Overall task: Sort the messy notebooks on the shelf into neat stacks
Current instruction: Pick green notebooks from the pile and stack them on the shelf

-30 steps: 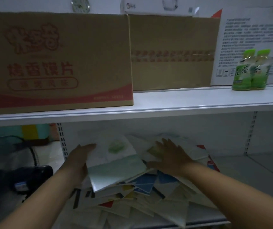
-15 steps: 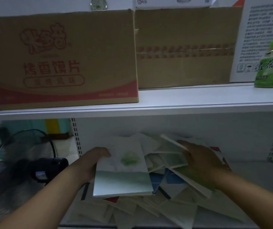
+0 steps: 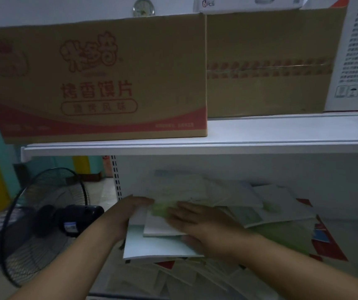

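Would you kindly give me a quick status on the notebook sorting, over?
Left hand grips lower notebook by its left edge. Right hand flat on top notebook. Loose pile beneath unsorted. Nothing blocking.

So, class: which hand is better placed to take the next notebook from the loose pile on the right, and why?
Probably the right. The right hand lies on the stacked notebooks, beside the loose notebooks; the left hand touches the stack's far left edge.
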`<state>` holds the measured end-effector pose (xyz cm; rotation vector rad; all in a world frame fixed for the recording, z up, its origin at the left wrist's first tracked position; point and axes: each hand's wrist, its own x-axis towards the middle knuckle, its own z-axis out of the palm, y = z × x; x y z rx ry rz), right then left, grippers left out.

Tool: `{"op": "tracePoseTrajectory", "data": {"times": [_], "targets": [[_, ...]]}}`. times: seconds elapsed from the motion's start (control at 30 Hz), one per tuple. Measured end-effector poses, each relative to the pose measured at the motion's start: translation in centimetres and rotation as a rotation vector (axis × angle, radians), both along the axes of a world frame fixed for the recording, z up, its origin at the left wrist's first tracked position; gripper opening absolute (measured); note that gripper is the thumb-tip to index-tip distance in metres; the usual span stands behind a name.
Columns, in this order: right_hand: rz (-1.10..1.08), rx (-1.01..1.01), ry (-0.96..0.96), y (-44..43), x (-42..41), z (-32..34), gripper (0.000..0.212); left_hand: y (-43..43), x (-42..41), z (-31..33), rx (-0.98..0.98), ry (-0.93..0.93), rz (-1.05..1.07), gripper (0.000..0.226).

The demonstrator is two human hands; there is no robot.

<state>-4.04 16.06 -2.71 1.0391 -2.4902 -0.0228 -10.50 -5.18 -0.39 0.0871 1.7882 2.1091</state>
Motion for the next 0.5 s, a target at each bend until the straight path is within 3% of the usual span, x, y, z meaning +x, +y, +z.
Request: {"op": "tracePoseTrajectory", "data": {"times": [0.07, 0.17, 0.27, 0.33, 0.37, 0.4, 0.43, 0.5], "targets": [[-0.009, -0.112, -0.081, 0.2, -0.4, 0.3, 0.052, -1.7, -0.6, -0.6, -0.036, -0.016, 0.058, 0.030], [-0.242, -0.369, -0.184, 2.0, -1.8, 0.3, 0.053, -4.2, -1.1, -1.6, -0.056, -0.043, 0.119, 0.015], [-0.427, -0.286, -0.337, 2.4, -3.1, 0.6, 0.059, -6.0, -1.7, -2.0, -0.120, -0.063, 0.153, 0.010], [-0.467, -0.244, -0.296, 2.1, -3.6, 0.5, 0.054, -7.4, -2.5, -3.3, -0.063, 0.031, 0.146, 0.028], [-0.455, -0.182, -0.219, 1.9, -3.7, 0.3, 0.048, -7.7, -3.1, -3.3, 0.008, -0.026, 0.182, 0.035], [-0.418, -0.114, -0.112, 1.8, -3.9, 0.2, 0.042, -7.9, -3.6, -3.5, -0.088, 0.014, 0.172, 0.036], [-0.396, -0.068, -0.026, 1.7, -4.2, -0.1, 0.038, -7.9, -3.9, -3.1, -0.222, 0.044, 0.158, 0.031], [-0.470, -0.029, 0.055, 1.7, -4.4, -0.8, 0.033, -8.0, -4.8, -3.3, -0.285, 0.007, 0.104, 0.014]]}}
